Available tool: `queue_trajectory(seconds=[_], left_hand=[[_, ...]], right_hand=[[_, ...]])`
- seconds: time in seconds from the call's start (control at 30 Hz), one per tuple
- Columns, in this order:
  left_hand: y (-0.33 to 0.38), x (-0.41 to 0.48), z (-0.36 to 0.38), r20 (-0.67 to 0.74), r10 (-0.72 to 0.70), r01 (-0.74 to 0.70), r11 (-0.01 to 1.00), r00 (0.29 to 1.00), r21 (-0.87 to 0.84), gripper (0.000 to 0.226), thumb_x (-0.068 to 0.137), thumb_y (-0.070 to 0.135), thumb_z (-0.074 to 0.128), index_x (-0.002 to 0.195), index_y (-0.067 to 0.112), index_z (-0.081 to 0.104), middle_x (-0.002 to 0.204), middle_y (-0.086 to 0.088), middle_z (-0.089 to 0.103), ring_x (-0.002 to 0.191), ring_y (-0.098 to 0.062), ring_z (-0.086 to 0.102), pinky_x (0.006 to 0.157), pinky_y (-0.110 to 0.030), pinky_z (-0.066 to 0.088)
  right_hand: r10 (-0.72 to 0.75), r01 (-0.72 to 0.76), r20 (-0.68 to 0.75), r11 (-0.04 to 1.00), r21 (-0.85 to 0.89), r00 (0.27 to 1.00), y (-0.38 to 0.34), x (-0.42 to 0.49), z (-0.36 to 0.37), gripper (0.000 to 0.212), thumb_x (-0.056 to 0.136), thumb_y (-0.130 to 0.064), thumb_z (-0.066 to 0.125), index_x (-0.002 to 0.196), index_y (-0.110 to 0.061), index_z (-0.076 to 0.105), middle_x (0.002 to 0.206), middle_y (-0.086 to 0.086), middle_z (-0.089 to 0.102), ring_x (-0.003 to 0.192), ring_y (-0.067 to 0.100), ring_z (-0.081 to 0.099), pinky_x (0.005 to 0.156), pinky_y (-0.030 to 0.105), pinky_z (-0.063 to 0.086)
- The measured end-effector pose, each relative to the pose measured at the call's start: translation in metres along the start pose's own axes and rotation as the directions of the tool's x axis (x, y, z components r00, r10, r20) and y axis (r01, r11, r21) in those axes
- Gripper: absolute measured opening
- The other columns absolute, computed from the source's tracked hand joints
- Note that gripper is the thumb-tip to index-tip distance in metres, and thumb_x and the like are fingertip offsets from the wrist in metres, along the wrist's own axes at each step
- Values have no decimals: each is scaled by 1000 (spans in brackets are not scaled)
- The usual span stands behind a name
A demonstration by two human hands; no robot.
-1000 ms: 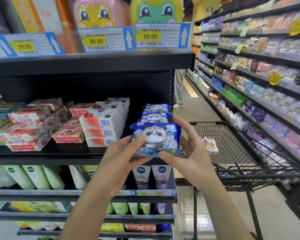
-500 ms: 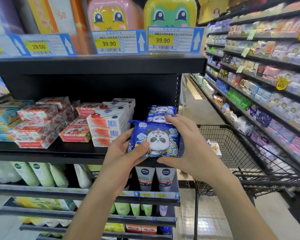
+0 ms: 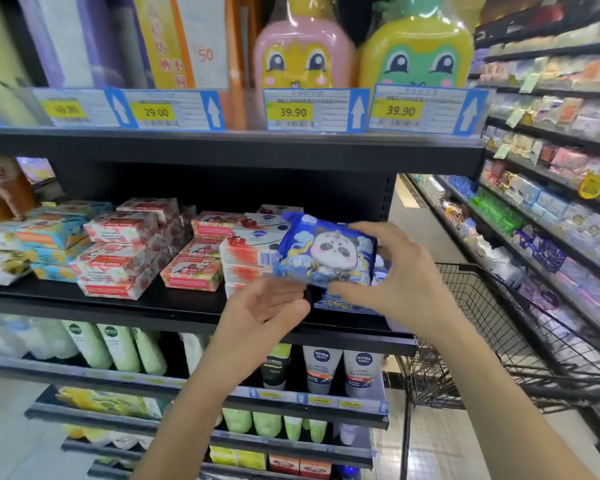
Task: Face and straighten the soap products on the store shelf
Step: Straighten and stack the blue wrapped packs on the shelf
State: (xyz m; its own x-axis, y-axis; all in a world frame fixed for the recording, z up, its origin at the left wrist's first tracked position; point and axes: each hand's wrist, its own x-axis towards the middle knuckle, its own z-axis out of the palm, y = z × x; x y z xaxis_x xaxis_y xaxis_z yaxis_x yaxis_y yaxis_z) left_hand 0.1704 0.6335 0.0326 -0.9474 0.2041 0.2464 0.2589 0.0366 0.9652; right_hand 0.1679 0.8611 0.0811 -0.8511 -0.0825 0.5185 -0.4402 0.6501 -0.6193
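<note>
Head view: you are partway through facing the blue panda soap pack point(image 3: 326, 252). Your right grip point(image 3: 395, 282) grasps it by its right end, fingers over the top edge and thumb under the bottom. You hold it tilted, panda outward, above the right end of the black shelf point(image 3: 146, 301). Your left grip point(image 3: 260, 310) is released, palm up just under the pack's lower left corner; whether it touches cannot be told. A second panda pack point(image 3: 347, 304) lies flat on the shelf beneath.

Your next move likely calls for levelling the pack and setting it squarely on that one. The wrapper looks like glossy, crinkly film, so expect it to slide and sag. The white-and-red soap boxes point(image 3: 248, 256) beside it are stiff card with square corners, a handy line to align against.
</note>
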Motion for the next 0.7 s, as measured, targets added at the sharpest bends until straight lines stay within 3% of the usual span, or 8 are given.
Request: queue_trajectory(seconds=[0.1, 0.17, 0.3, 0.4, 0.5, 0.57, 0.63, 0.7], left_hand=[[-22, 0, -10, -23, 35, -29, 975, 999, 220, 34, 87, 32, 77, 121, 31, 70, 117, 19, 73, 115, 0, 65, 106, -30, 50], [-36, 1, -15, -13, 68, -58, 921, 998, 386, 32, 90, 35, 76, 122, 35, 70, 119, 24, 70, 116, 9, 59, 106, -20, 45], [-58, 6, -19, 115, 118, -164, 763, 986, 625, 40, 93, 41, 72, 132, 33, 65, 134, 22, 59, 122, 18, 43, 104, 2, 23], [-72, 10, -21, 177, 126, -213, 712, 976, 669, 44, 95, 43, 69, 136, 31, 63, 139, 21, 55, 133, 8, 40, 113, -5, 22], [-81, 14, -24, 204, 159, -257, 682, 966, 684, 42, 96, 40, 69, 135, 27, 66, 141, 20, 55, 134, 6, 39, 112, -3, 16], [-84, 15, -24, 197, 177, -265, 684, 964, 680, 40, 97, 38, 68, 135, 27, 65, 140, 22, 55, 132, 9, 37, 110, -1, 12], [-86, 16, -23, 190, 189, -268, 687, 963, 676, 40, 97, 37, 68, 136, 28, 65, 139, 22, 55, 129, 12, 34, 109, 1, 10], [-88, 16, -23, 192, 198, -276, 686, 961, 673, 41, 96, 37, 69, 136, 27, 65, 138, 21, 56, 129, 12, 35, 109, 1, 9]], right_hand=[[109, -109, 2, 990, 88, 994, -9, 28, 8, 72, 66, -37, 94, 129, -32, 61, 118, -20, 66, 104, -5, 64, 86, 16, 54], [127, -127, 10, 985, 113, 992, -14, 50, 16, 68, 68, -34, 94, 129, -25, 64, 114, -19, 69, 101, -3, 67, 92, 24, 55], [180, -182, 92, 983, 9, 979, -23, 99, 37, 75, 70, -41, 92, 136, -21, 62, 123, -9, 66, 111, 9, 64, 93, 23, 49], [226, -231, 176, 973, 5, 958, -28, 123, 49, 64, 75, -37, 89, 132, -23, 63, 114, -14, 61, 107, 7, 60, 92, 23, 46], [258, -261, 227, 965, -19, 939, -25, 140, 59, 36, 79, -29, 86, 108, -20, 68, 100, -10, 68, 92, 9, 62, 90, 29, 51], [253, -250, 254, 967, -45, 934, -22, 148, 63, 35, 78, -29, 87, 104, -13, 71, 99, -6, 72, 89, 9, 68, 84, 27, 53], [240, -229, 284, 971, -74, 928, -21, 154, 65, 35, 78, -29, 87, 106, -15, 70, 95, -11, 69, 83, -2, 63, 77, 20, 50], [220, -202, 298, 975, -89, 929, -18, 157, 66, 37, 80, -28, 87, 110, -16, 69, 93, -15, 65, 84, -2, 62, 73, 14, 47]])
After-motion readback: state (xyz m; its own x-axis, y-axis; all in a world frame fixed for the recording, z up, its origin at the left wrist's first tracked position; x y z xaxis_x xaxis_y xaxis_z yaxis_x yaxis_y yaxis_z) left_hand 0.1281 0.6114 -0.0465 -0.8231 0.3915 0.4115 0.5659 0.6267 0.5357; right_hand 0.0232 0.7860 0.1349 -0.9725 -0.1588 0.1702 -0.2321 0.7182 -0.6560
